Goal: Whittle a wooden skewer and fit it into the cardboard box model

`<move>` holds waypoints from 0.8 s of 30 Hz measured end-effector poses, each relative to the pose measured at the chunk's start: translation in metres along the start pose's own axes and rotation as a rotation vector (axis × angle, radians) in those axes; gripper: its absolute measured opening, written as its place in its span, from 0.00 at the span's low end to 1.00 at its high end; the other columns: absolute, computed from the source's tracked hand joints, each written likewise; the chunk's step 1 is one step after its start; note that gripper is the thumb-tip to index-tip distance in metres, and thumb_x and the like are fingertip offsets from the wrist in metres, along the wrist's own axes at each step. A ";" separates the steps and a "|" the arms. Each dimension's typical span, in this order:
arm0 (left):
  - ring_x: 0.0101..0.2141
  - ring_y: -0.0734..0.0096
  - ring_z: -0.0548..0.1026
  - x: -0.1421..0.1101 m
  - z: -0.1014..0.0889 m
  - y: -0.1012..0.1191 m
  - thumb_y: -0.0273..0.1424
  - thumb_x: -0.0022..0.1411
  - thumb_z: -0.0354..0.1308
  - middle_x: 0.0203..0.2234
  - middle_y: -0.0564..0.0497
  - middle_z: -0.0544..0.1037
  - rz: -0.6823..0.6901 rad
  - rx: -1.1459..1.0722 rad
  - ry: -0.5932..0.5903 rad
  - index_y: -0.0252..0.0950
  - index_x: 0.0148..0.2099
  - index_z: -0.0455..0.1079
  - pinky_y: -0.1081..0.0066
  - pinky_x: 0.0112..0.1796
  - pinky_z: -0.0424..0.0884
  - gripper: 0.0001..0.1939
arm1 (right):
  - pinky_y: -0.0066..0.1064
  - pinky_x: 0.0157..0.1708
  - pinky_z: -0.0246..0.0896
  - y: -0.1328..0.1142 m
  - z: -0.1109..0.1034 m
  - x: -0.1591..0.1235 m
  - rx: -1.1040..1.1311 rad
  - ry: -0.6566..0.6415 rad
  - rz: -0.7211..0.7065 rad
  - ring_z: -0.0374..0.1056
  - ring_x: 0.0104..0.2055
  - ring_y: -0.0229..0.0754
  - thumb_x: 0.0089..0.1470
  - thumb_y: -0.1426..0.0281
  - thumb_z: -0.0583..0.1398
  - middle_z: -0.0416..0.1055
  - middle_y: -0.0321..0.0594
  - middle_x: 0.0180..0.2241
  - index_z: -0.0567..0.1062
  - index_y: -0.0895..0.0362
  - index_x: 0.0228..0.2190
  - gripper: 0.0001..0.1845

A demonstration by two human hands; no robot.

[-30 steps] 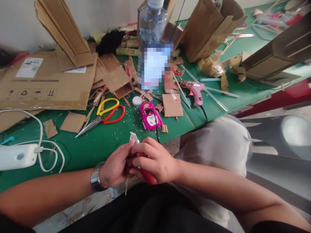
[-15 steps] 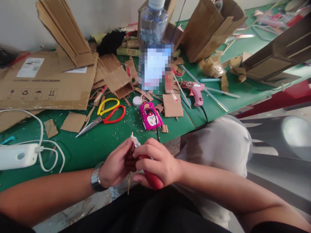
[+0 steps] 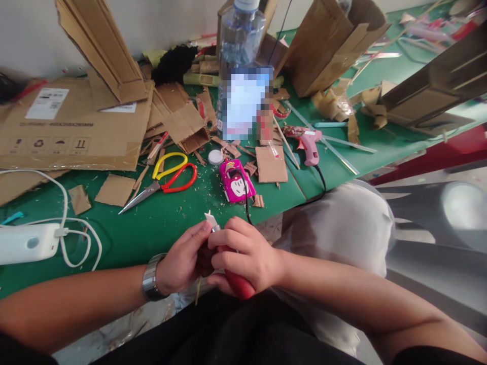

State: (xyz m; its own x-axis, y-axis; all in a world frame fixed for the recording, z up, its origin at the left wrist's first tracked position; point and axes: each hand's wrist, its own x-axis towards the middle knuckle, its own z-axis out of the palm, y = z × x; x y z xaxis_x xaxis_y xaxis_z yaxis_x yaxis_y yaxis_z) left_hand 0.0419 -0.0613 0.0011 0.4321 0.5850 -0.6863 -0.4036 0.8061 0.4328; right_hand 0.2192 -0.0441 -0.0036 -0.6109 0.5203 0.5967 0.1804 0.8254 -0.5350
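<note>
My right hand (image 3: 247, 253) is closed around the red handle of a utility knife (image 3: 240, 285), its blade pointing up and left. Close against it, my left hand (image 3: 184, 258) grips a thin wooden stick (image 3: 197, 293); one end shows below the hand and a pale tip pokes up by the blade. The blade lies against the stick near my left thumb. Most of the stick and the left fingers are hidden. Beyond my hands on the green table (image 3: 152, 235) lie scissors (image 3: 167, 177) with yellow and red handles and a pink car-shaped power socket (image 3: 236, 181).
A pink glue gun (image 3: 309, 144) lies at the right with its cord. Cardboard scraps (image 3: 272, 165) and small shavings are scattered about. A large bottle (image 3: 240, 45) stands at the back, and a white power bank (image 3: 30, 244) with a cable sits at the left.
The stick has shifted slightly: less of its tip shows past the blade, and its lower end has swung a little left. Both hands stay close together.
</note>
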 end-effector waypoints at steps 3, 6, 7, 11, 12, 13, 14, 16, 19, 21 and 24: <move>0.18 0.82 0.59 0.000 -0.001 0.000 0.51 0.53 0.71 0.18 0.61 0.61 -0.027 -0.006 -0.016 0.37 0.30 0.61 0.79 0.21 0.59 0.27 | 0.37 0.35 0.62 -0.001 -0.001 0.000 0.001 -0.004 -0.008 0.63 0.37 0.42 0.60 0.62 0.63 0.74 0.43 0.40 0.72 0.56 0.36 0.10; 0.17 0.83 0.55 -0.001 -0.001 0.000 0.51 0.53 0.71 0.17 0.61 0.58 -0.043 -0.007 -0.044 0.37 0.28 0.59 0.80 0.19 0.55 0.28 | 0.37 0.35 0.61 -0.002 -0.002 0.000 -0.001 0.004 -0.017 0.63 0.36 0.43 0.59 0.62 0.63 0.74 0.43 0.40 0.72 0.56 0.36 0.10; 0.16 0.83 0.54 -0.001 -0.001 0.001 0.51 0.53 0.71 0.16 0.61 0.57 -0.048 -0.006 -0.056 0.37 0.27 0.59 0.80 0.18 0.54 0.29 | 0.37 0.35 0.61 -0.002 -0.002 0.000 -0.002 0.010 -0.018 0.62 0.36 0.43 0.59 0.62 0.63 0.74 0.43 0.40 0.72 0.55 0.36 0.10; 0.15 0.83 0.52 -0.002 0.001 0.004 0.53 0.53 0.70 0.15 0.62 0.56 -0.077 -0.004 -0.077 0.37 0.27 0.59 0.81 0.16 0.52 0.29 | 0.37 0.35 0.61 -0.002 -0.003 0.000 0.016 0.029 -0.017 0.62 0.36 0.43 0.59 0.63 0.63 0.73 0.43 0.39 0.73 0.55 0.35 0.09; 0.15 0.83 0.52 -0.002 0.002 0.006 0.52 0.52 0.71 0.15 0.62 0.56 -0.090 -0.006 -0.071 0.37 0.27 0.59 0.81 0.16 0.51 0.29 | 0.37 0.35 0.61 -0.002 -0.003 0.000 0.023 0.031 -0.012 0.63 0.36 0.42 0.59 0.64 0.63 0.72 0.43 0.39 0.72 0.55 0.35 0.08; 0.15 0.83 0.52 -0.002 0.003 0.007 0.52 0.51 0.71 0.14 0.62 0.56 -0.106 -0.009 -0.067 0.37 0.28 0.59 0.81 0.16 0.51 0.29 | 0.37 0.36 0.62 -0.001 -0.003 0.000 0.029 0.032 -0.006 0.64 0.37 0.42 0.59 0.64 0.63 0.72 0.43 0.39 0.72 0.55 0.35 0.08; 0.14 0.83 0.51 -0.002 0.003 0.007 0.53 0.50 0.72 0.14 0.62 0.56 -0.123 -0.012 -0.065 0.37 0.28 0.59 0.81 0.15 0.51 0.30 | 0.37 0.36 0.63 -0.001 -0.003 0.000 0.034 0.033 -0.001 0.65 0.37 0.42 0.60 0.64 0.62 0.72 0.43 0.39 0.72 0.55 0.35 0.07; 0.14 0.83 0.51 -0.001 0.003 0.008 0.53 0.49 0.72 0.14 0.63 0.56 -0.149 -0.019 -0.064 0.38 0.28 0.58 0.81 0.15 0.51 0.30 | 0.37 0.37 0.63 -0.001 -0.003 0.001 0.035 0.029 0.005 0.66 0.38 0.42 0.61 0.65 0.62 0.72 0.44 0.40 0.72 0.55 0.35 0.07; 0.14 0.82 0.55 0.002 0.001 0.006 0.51 0.50 0.73 0.15 0.62 0.60 -0.179 -0.035 -0.049 0.38 0.31 0.61 0.81 0.15 0.53 0.28 | 0.36 0.38 0.64 0.001 -0.003 0.003 0.026 0.005 0.025 0.66 0.40 0.42 0.62 0.65 0.61 0.72 0.45 0.41 0.72 0.56 0.38 0.07; 0.15 0.81 0.58 0.004 -0.001 0.005 0.50 0.51 0.72 0.16 0.61 0.62 -0.167 -0.050 -0.032 0.38 0.33 0.63 0.81 0.15 0.53 0.26 | 0.36 0.39 0.65 0.002 -0.003 0.004 0.023 -0.009 0.056 0.66 0.41 0.42 0.62 0.65 0.61 0.72 0.46 0.42 0.72 0.56 0.38 0.07; 0.17 0.80 0.63 0.004 -0.002 0.004 0.49 0.53 0.71 0.19 0.59 0.68 -0.108 -0.078 -0.016 0.37 0.34 0.66 0.80 0.16 0.57 0.24 | 0.36 0.40 0.66 0.002 -0.004 0.003 0.031 -0.001 0.102 0.67 0.41 0.42 0.62 0.64 0.62 0.72 0.46 0.42 0.71 0.56 0.36 0.08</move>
State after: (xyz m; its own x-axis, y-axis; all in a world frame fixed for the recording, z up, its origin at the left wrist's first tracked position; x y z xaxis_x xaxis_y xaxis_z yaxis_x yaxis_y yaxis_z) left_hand 0.0406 -0.0554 -0.0012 0.4892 0.4967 -0.7169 -0.4154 0.8555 0.3092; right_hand 0.2206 -0.0400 0.0001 -0.5915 0.6014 0.5371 0.2182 0.7607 -0.6113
